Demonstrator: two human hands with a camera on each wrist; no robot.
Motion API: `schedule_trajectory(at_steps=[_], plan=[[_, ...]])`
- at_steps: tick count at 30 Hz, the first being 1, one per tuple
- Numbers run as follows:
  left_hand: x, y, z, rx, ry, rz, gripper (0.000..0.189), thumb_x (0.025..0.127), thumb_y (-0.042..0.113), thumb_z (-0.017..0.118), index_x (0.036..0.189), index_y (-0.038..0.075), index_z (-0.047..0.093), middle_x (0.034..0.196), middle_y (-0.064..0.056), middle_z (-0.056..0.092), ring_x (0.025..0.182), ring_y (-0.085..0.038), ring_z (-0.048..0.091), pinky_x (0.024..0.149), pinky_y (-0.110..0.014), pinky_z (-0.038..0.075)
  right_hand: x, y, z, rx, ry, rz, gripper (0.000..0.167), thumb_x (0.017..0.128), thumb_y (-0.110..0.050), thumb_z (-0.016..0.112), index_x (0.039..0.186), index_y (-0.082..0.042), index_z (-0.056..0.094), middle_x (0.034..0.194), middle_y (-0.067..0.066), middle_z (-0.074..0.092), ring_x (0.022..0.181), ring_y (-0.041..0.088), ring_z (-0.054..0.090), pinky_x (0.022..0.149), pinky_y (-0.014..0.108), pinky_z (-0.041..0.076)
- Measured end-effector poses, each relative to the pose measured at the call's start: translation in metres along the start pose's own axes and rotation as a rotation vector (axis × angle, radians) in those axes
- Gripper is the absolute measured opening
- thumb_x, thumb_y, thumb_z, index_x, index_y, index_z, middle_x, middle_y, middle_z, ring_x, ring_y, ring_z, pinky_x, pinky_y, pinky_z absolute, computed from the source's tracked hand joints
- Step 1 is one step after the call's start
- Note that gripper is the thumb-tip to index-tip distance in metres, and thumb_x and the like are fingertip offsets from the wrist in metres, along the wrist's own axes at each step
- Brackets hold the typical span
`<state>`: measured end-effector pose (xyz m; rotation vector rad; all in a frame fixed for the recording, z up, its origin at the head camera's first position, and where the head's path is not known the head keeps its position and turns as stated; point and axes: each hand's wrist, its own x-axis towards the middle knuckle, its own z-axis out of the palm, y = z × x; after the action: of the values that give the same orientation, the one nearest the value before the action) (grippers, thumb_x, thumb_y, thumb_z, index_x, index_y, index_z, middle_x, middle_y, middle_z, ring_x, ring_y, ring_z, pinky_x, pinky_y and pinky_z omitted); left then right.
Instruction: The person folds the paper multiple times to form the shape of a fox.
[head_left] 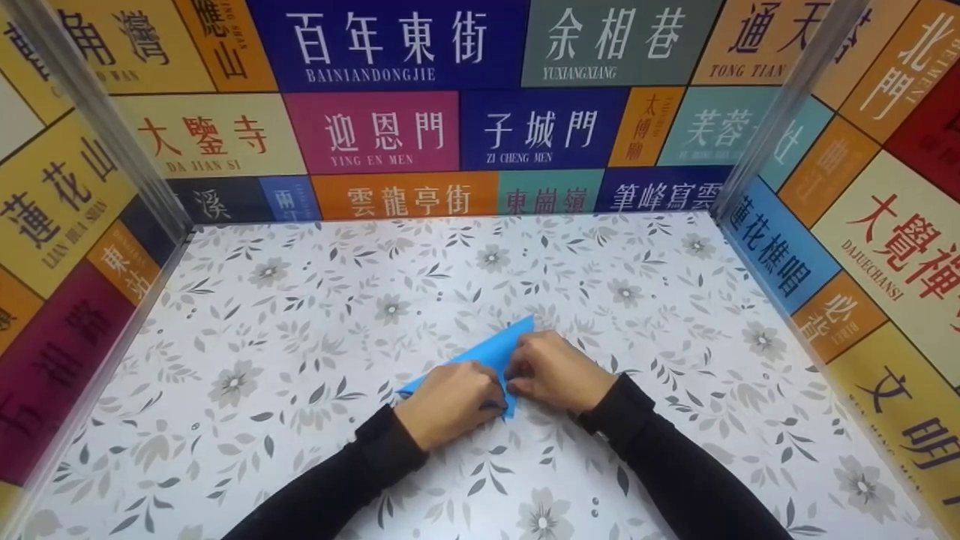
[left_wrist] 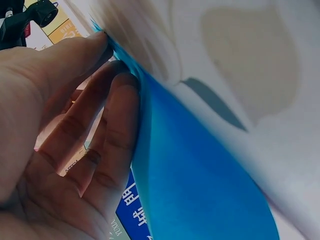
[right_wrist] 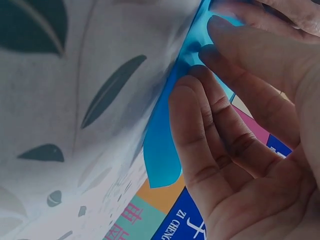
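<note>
A sheet of blue paper (head_left: 480,349), folded to a slanting shape, lies on the patterned table between the two hands. My left hand (head_left: 454,401) lies over its lower left part and pinches its near edge by the lower corner. Close beside it on the right, my right hand (head_left: 561,372) grips the paper's right side, thumb and index finger together. In the left wrist view, the paper (left_wrist: 200,170) bows up in a smooth curve beside the fingers. The right wrist view has a narrow end of the paper (right_wrist: 162,162) sticking out past the fingertips.
The table (head_left: 315,330) has a white cover printed with grey flowers and leaves. Colourful panels with Chinese lettering (head_left: 397,45) stand along the back and both sides. Transparent corner strips (head_left: 780,105) join the panels.
</note>
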<state>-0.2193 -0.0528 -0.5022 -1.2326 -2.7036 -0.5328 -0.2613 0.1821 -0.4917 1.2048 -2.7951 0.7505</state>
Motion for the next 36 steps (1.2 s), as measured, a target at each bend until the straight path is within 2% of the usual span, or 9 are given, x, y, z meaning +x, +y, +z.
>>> schedule_trajectory(at_steps=[7,19,29,36], plan=[[-0.0014,-0.0012,-0.0016,0.009,0.036,0.051,0.007,0.096,0.018,0.094,0.099,0.024,0.093,0.102,0.004,0.087,0.098,-0.016,0.082,0.089,-0.035,0.070,-0.0005,0.0002,0.0000,-0.003,0.006,-0.046,0.009,0.089,-0.006,0.096,0.094,-0.008,0.089,0.095,0.006,0.081,0.090,0.023,0.075,0.086,0.040,0.065],[-0.0005,-0.0016,-0.0024,0.001,0.013,0.045,0.008,0.096,0.021,0.096,0.103,0.025,0.093,0.106,0.004,0.088,0.101,-0.015,0.083,0.092,-0.033,0.070,0.0002,0.0011,0.0001,-0.016,0.003,-0.032,0.009,0.091,-0.009,0.096,0.097,-0.009,0.089,0.096,0.005,0.081,0.091,0.022,0.075,0.086,0.039,0.065],[-0.0002,0.0011,-0.0018,0.052,-0.010,0.046,0.008,0.099,0.025,0.094,0.107,0.027,0.093,0.113,0.005,0.089,0.107,-0.017,0.085,0.096,-0.036,0.071,-0.0001,0.0006,0.0005,-0.024,0.000,-0.023,0.009,0.093,-0.010,0.096,0.098,-0.010,0.089,0.097,0.005,0.081,0.092,0.022,0.075,0.088,0.041,0.065],[-0.0015,0.0008,-0.0004,0.094,0.025,0.101,0.007,0.099,0.022,0.093,0.104,0.027,0.093,0.113,0.006,0.088,0.102,-0.015,0.084,0.091,-0.032,0.070,0.0004,0.0025,0.0015,-0.012,0.006,-0.056,0.007,0.092,-0.005,0.094,0.094,-0.009,0.088,0.092,0.006,0.080,0.086,0.021,0.072,0.081,0.037,0.064]])
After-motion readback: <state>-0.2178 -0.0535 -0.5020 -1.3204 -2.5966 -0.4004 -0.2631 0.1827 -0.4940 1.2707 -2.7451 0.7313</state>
